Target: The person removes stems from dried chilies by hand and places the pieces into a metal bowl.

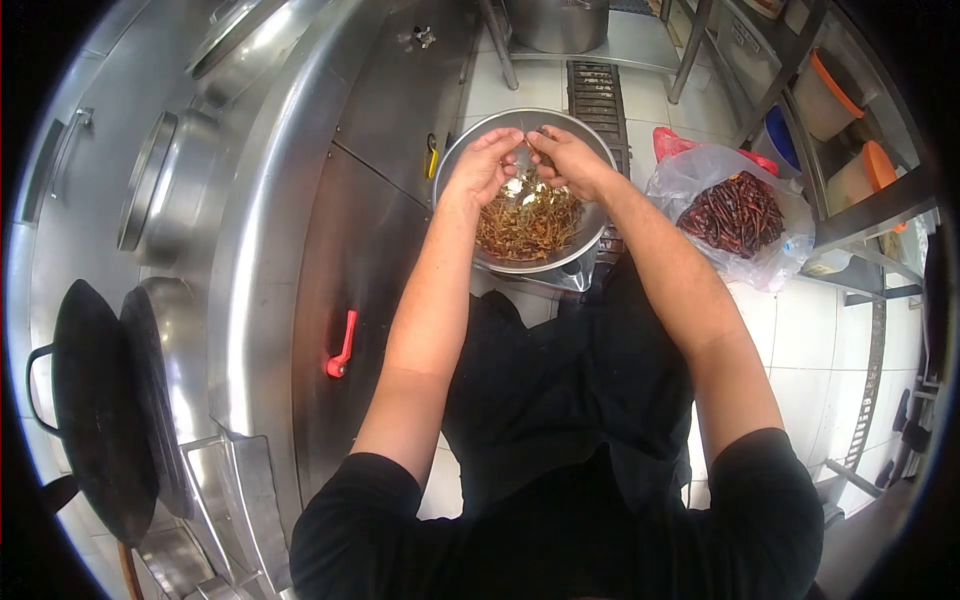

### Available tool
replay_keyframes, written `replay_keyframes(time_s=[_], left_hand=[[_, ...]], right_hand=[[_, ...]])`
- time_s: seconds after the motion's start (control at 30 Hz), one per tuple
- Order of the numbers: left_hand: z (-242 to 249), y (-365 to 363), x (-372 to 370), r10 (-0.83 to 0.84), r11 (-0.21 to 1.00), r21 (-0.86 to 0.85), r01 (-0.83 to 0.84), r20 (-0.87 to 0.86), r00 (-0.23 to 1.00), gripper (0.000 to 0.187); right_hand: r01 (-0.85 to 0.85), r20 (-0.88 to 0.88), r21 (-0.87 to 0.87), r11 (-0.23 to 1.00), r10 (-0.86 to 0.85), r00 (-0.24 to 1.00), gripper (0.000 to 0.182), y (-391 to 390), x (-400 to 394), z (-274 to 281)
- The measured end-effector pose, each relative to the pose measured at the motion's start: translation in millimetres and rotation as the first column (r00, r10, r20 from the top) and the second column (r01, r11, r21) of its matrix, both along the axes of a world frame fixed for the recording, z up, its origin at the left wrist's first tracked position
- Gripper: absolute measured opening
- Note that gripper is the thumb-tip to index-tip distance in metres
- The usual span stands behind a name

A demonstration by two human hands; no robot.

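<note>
Both hands meet above a wide metal bowl (452, 170), their fingertips almost touching. With thumb and fingers pinched, my left hand (486, 163) grips something too small to make out, perhaps a thin stem. A dark, slender piece that looks like a dried chili shows among the curled fingers of my right hand (563, 160). Below them, a heap of dry yellow-brown stems and bits (528, 222) covers the bowl's bottom. To the right, a clear plastic bag (672, 180) lies opened around a pile of dark red dried chilies (735, 215).
A steel counter front with a red lever handle (342, 345) runs along the left. On the counter sits a black wok (100, 410). A metal rack with orange-rimmed tubs (828, 95) stands at right. Behind the bowl are a floor drain grate (597, 90) and a large pot (558, 25).
</note>
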State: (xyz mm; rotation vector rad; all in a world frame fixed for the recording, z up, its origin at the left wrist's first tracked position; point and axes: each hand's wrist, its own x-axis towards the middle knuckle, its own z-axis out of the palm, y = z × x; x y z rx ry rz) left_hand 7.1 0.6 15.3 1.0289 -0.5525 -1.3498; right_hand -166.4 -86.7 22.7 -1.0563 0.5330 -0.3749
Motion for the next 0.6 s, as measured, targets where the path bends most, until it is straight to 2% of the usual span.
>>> replay_keyframes(time_s=[0.2,0.33,0.5,0.6], left_hand=[[-7,-6,-11,0.055,0.996,-0.075,-0.054,0.014,0.998,0.014],[-5,-5,-16,0.121,0.992,-0.048,-0.119,0.021,0.992,0.013],[-3,-6,-13,0.214,0.975,-0.092,-0.204,0.11,0.971,0.013],[-2,-4,-7,0.139,0.989,-0.071,-0.129,0.16,0.977,0.014]], right_hand=[[0.007,0.114,0.115,0.993,-0.02,0.993,0.014,2,1,3],[-0.021,0.162,0.152,0.988,-0.004,0.987,0.015,-5,-1,-1],[-0.039,0.098,0.095,0.995,0.03,0.995,0.016,-7,-2,-1],[-0.027,0.063,0.064,0.998,0.023,0.998,0.017,-6,-3,0]])
